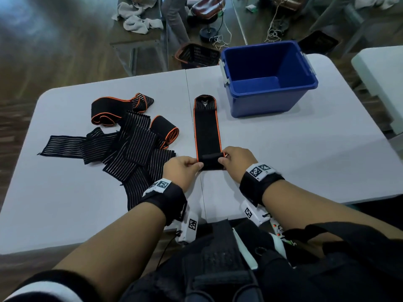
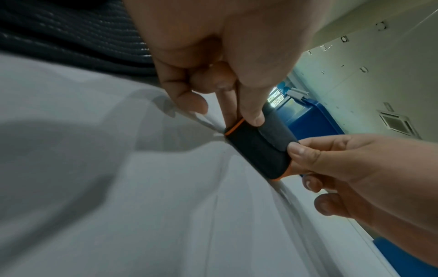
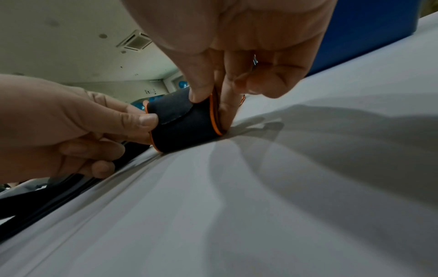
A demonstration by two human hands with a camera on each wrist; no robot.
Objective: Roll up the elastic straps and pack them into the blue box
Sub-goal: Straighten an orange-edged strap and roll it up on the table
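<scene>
We see a long black elastic strap edged in orange (image 1: 207,129) lying flat on the pale grey worktop (image 1: 294,153), its far rounded end just beside the near left corner of the open blue plastic box (image 1: 270,99) and its near end turned over into a short first roll. The left hand (image 1: 182,171) forms one grip on the left end of that roll: in the left wrist view its thumb (image 2: 251,110) presses on top of the fold and a finger sits at the orange edge, pinching the strap. The right hand (image 1: 236,161) forms the matching grip on the right end; in the right wrist view its thumb (image 3: 201,88) bears down on the fold with a finger (image 3: 227,110) against the orange rim, the remaining fingers curled above the worktop. The roll touches the worktop between the two hands. To the left of the box, well apart from it, lies a loose heap of further black straps with white stripes and orange edging (image 1: 130,138), unrolled and overlapping. We see the box's bare blue floor.
</scene>
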